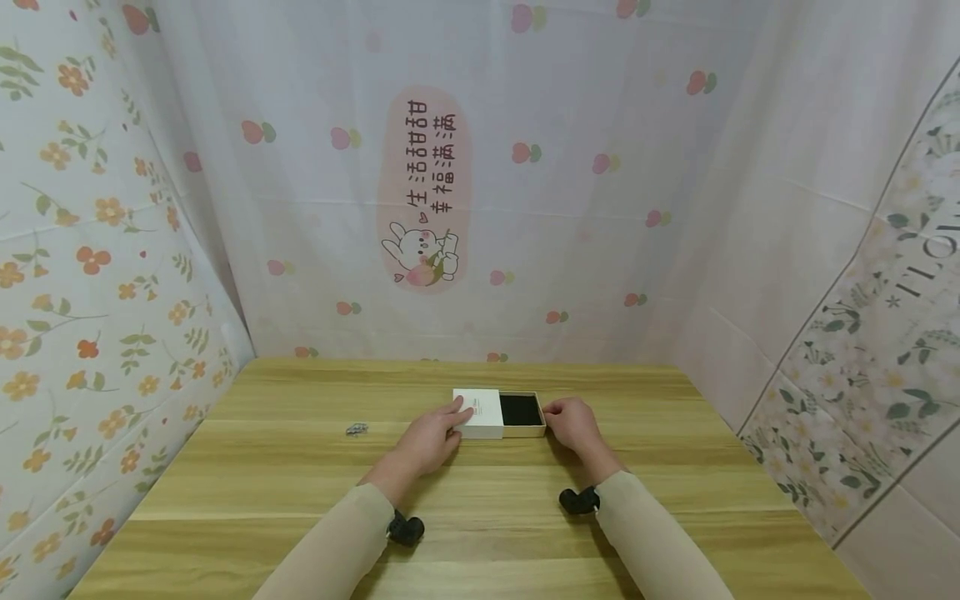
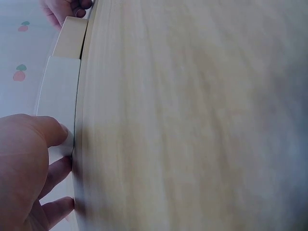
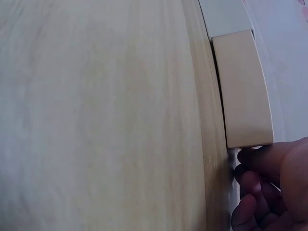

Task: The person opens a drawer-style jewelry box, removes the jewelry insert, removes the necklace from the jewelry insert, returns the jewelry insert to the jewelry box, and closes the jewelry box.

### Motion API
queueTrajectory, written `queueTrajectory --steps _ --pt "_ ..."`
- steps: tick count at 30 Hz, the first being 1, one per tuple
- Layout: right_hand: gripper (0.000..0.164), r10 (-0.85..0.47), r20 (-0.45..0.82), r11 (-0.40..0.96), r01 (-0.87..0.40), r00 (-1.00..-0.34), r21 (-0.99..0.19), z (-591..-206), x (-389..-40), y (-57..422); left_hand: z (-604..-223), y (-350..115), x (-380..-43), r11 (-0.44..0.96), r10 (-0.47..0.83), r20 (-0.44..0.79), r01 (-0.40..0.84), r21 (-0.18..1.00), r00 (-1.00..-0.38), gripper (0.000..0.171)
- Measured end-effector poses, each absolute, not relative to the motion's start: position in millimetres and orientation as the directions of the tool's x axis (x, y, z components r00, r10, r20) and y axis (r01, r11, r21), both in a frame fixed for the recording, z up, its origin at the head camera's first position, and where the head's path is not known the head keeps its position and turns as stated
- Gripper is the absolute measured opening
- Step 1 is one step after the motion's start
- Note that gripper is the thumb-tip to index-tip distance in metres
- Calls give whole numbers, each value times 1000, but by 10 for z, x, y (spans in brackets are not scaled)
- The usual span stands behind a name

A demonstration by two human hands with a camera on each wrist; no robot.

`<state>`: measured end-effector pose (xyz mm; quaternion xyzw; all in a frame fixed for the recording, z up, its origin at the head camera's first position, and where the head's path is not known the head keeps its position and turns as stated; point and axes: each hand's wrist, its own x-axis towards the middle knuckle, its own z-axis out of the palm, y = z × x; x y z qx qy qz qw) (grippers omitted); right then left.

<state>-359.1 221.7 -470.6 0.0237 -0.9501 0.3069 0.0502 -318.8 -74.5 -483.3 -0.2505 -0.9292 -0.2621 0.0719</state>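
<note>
A white slide-out box lies on the table, its white outer sleeve (image 1: 480,427) at the left and its tan-sided inner drawer (image 1: 523,432) standing partly out to the right. Inside the drawer is a black lining (image 1: 519,409). My left hand (image 1: 429,440) grips the sleeve at its left part, the thumb along the near side (image 2: 60,96). At the drawer's right end, the curled fingers and thumb of my right hand (image 1: 573,423) hold the end edge; the right wrist view shows a fingertip against the drawer's end wall (image 3: 248,137).
A small silvery item (image 1: 357,429) lies on the wooden table (image 1: 480,517) left of the left hand. Patterned white curtains (image 1: 600,208) hang behind the table and on both sides. Each wrist wears a black camera mount, such as the left one (image 1: 406,530).
</note>
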Motion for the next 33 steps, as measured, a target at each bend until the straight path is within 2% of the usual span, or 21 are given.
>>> queueTrajectory --steps 33 --pt "21 -27 109 829 -83 -994 -553 -4700 -3600 2169 -4761 -730 -3189 730 410 216 461 505 -886 50"
